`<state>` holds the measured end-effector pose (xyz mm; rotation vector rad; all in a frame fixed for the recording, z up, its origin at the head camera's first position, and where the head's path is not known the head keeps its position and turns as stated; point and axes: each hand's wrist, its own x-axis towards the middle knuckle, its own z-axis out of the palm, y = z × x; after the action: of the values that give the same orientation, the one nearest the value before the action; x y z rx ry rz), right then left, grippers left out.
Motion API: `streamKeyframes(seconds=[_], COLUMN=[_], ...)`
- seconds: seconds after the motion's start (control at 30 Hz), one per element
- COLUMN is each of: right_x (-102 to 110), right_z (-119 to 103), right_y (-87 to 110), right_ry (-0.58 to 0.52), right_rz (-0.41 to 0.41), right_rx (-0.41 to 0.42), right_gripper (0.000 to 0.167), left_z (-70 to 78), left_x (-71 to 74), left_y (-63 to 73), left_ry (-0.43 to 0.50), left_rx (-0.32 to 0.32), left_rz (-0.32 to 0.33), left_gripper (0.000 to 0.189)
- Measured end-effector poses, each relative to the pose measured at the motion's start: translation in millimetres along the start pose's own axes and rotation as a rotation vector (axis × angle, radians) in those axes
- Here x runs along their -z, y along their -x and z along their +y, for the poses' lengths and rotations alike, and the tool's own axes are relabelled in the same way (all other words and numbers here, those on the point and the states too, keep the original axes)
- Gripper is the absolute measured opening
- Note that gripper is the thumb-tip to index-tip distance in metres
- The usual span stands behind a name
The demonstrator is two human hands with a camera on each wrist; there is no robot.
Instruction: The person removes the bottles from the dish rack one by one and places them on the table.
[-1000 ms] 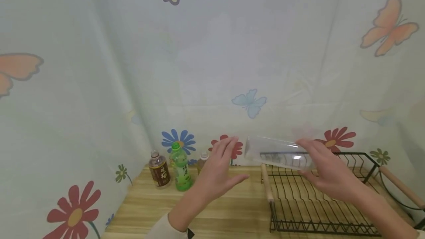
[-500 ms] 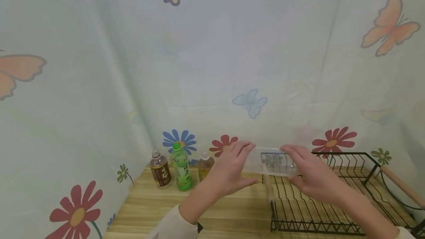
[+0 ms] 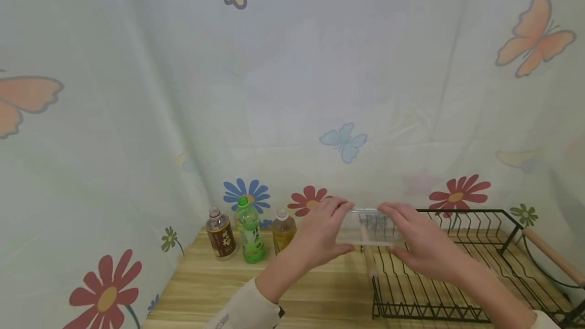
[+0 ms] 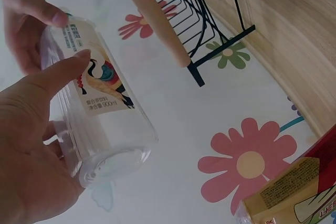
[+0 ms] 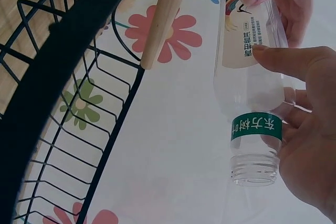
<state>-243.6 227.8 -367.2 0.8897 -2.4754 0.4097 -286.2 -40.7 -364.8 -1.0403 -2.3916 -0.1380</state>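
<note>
An empty clear plastic bottle (image 3: 367, 227) lies sideways in the air, held between both hands. My left hand (image 3: 317, 232) grips its base end, with the thumb pressed on the white label in the left wrist view. Nearer the neck, my right hand (image 3: 425, 240) grips the same bottle (image 5: 247, 87), thumb on the label. In the right wrist view the neck has a green band and an uncapped mouth. Part of the bottle is hidden behind the fingers.
A black wire rack (image 3: 461, 210) with wooden handles (image 3: 367, 253) stands below and right of the hands. On the wooden table (image 3: 315, 298) to the left stand a brown-labelled bottle (image 3: 221, 237), a green bottle (image 3: 250, 232) and an amber-coloured bottle (image 3: 284, 232). A patterned curtain (image 3: 283, 90) hangs behind.
My right hand has brought the bottle left and slightly down. The left hand, apart from it with fingers spread a second ago, has moved right and now grips the base end.
</note>
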Motion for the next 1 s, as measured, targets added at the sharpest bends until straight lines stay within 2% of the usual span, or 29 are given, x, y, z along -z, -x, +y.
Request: streamKeyframes(seconds=[0.57, 1.0], right_x=[-13, -21], right_z=[-7, -11], right_y=[-9.4, -13.7], right_ry=[0.058, 0.122], right_rz=[0.085, 0.087], right_rx=[-0.001, 0.025], right_gripper=[0.089, 0.089], left_z=[3.2, 5.5], left_x=[-8.9, -14.0], left_y=[-0.5, 2.7], left_ry=[-0.03, 0.008], left_rx=[0.025, 0.031], left_rz=[0.037, 0.025], left_gripper=[0.091, 0.088])
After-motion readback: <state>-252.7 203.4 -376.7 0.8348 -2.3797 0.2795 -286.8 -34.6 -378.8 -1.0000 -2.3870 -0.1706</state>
